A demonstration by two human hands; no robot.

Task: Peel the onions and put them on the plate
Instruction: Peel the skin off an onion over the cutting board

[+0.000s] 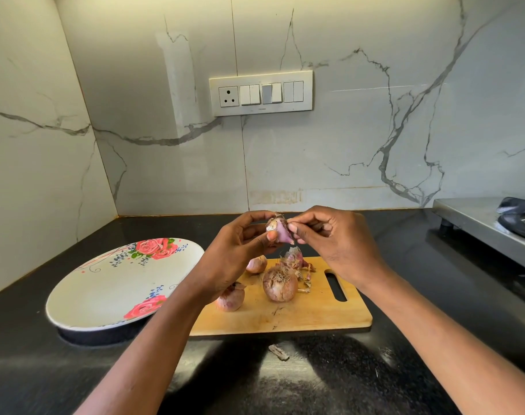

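My left hand grips a small, partly peeled onion in the air above the wooden cutting board. My right hand pinches a strip of the onion's skin at its top right. Three unpeeled onions lie on the board: a large one, a smaller one under my left wrist and one behind it. Loose peels lie beside the large onion. The white plate with red roses stands to the left of the board, with nothing on it.
A scrap of peel lies on the black counter in front of the board. A steel gas stove stands at the right edge. Marble walls close the corner at left and behind, with a switch panel on the back wall.
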